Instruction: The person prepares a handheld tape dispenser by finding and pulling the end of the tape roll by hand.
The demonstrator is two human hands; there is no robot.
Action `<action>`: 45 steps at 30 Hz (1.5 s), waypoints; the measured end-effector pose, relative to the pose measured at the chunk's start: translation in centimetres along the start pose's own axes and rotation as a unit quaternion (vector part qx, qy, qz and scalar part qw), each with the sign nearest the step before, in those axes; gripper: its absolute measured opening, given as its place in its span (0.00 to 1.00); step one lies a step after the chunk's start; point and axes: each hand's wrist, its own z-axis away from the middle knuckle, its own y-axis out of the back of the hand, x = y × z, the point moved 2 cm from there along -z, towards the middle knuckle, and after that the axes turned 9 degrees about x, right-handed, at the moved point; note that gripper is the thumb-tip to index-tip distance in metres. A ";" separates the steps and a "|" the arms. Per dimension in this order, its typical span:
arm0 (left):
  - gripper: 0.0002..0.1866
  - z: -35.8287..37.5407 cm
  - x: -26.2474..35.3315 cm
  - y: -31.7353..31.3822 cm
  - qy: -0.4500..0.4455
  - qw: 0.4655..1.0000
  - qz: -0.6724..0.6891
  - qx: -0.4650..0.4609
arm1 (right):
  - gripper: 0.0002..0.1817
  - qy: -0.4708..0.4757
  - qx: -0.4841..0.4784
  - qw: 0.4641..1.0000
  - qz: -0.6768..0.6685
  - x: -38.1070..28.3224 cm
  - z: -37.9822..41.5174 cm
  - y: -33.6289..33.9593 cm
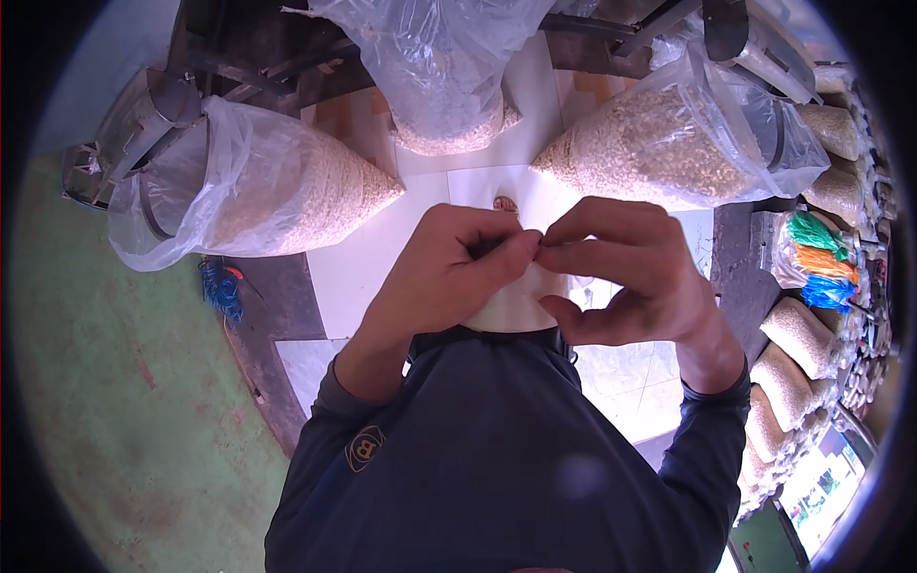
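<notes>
My left hand is raised in front of my waist, its thumb and fingers pressed together in a pinch. Whatever it may hold is too small or hidden to make out. My right hand meets it from the other side, fingertips touching the left thumb. The right thumb stands apart below, leaving a gap in which nothing shows. Beyond both hands a clear plastic bag of small pale pieces stands on the tiles. Similar filled bags flank it, a left bag and a right bag, both with wide mouths.
Dark metal frames stand behind the bags. A blue tangle of string lies at the left, by the green floor. At the right are green, orange and blue bundles and several stacked filled sacks.
</notes>
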 end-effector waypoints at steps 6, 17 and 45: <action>0.13 0.0 -0.8 0.2 0.004 1.000 -0.013 -0.008 | 0.16 0.016 0.024 0.999 0.034 0.3 0.5 -0.7; 0.12 0.3 -1.2 0.8 -0.022 0.998 0.030 0.056 | 0.21 -0.035 0.022 0.999 -0.015 0.7 0.5 0.0; 0.15 -0.1 -0.5 0.1 -0.018 0.999 -0.013 0.029 | 0.17 -0.058 0.003 0.998 -0.009 0.9 0.0 -0.5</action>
